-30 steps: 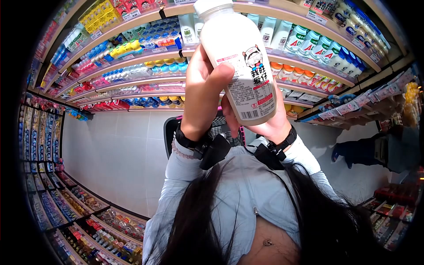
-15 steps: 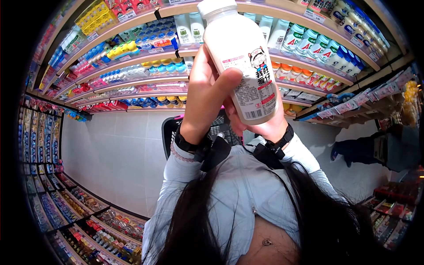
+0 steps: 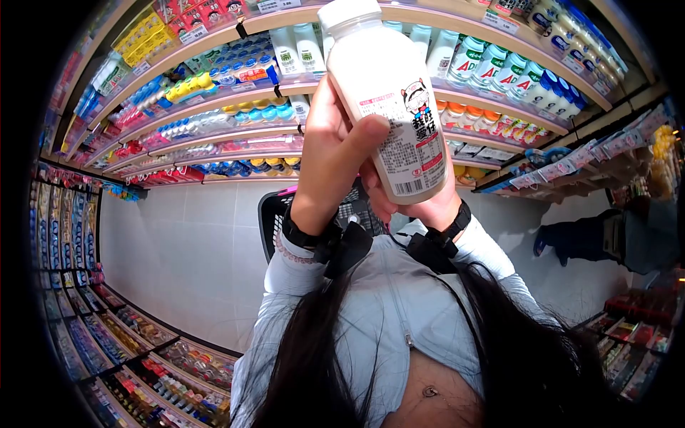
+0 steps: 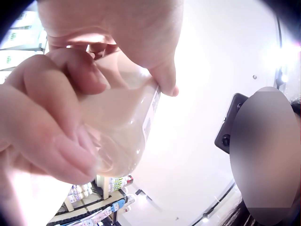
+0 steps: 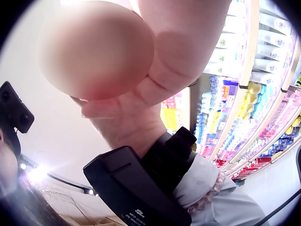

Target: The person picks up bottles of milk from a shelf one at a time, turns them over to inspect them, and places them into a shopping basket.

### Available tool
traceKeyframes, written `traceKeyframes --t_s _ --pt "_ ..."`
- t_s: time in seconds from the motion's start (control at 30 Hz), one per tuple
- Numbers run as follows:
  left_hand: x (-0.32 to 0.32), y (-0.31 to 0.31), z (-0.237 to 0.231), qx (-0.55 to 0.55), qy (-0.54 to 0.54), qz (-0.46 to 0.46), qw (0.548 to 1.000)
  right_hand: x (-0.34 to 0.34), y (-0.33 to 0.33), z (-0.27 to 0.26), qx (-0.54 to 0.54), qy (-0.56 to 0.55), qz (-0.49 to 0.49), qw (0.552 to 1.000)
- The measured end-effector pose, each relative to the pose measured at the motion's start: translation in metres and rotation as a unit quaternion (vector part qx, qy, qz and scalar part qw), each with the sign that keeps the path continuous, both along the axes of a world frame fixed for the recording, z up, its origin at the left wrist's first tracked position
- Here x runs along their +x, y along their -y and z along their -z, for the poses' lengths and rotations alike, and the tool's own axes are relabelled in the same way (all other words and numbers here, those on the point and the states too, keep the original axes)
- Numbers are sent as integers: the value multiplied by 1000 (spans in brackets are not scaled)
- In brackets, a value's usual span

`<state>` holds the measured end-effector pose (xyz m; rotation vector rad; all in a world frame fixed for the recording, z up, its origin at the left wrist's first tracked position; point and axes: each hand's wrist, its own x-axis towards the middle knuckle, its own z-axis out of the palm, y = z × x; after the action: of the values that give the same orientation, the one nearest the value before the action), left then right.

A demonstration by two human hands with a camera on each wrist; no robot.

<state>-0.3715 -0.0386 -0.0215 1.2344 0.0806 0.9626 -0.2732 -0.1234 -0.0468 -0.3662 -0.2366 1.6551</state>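
In the head view, a white milk-drink bottle (image 3: 389,107) with a white cap is held up, tilted, its printed label with a cartoon figure turned toward the head camera. My left hand (image 3: 332,146) grips its left side, thumb lying across the front by the label. My right hand (image 3: 435,203) holds the lower end from behind and below, largely covered by the bottle. From underneath, the left wrist view shows the clear-looking base of the bottle (image 4: 124,127) with curled fingers (image 4: 51,99) against it. A blurred patch hides part of the right wrist view.
Shelves of bottled drinks (image 3: 492,68) rise close behind the bottle. A black basket (image 3: 267,221) sits below my hands on the grey tiled floor (image 3: 178,250). More stocked shelves (image 3: 143,342) stand lower left. Another person's legs (image 3: 578,239) show at the right.
The bottle has shifted slightly right and its label has turned a little, both hands staying on it. The shelves behind have slid slightly left in the head view.
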Motion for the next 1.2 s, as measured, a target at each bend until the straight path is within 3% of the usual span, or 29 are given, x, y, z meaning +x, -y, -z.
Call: traceKeyframes --t_s 0.13,0.2,0.3,0.4,0.8,0.93,1.1,1.17,1.2 --pt "4 -1 2 -3 -13 -1 1000 10 0 16 89 -80 -55 991" --pt "7 -1 3 -3 -23 -3 1000 13 -4 20 116 -29 -63 991" --pt "10 1 5 8 3 3 1000 11 -1 16 80 40 -38 995" --pt "10 0 7 6 -44 -1 999 13 1 12 59 33 -37 997" --pt "8 5 7 -17 -27 -2 999 5 7 15 92 46 -15 995" --pt "6 6 6 -20 -29 0 999 4 9 14 85 97 -14 992" --pt "5 6 10 -16 -14 3 1000 2 12 7 119 265 -6 957" --pt "4 3 15 -21 -38 10 999 2 10 4 141 207 -35 968" --pt "4 1 18 -23 -50 14 998 2 8 8 155 101 -59 981"
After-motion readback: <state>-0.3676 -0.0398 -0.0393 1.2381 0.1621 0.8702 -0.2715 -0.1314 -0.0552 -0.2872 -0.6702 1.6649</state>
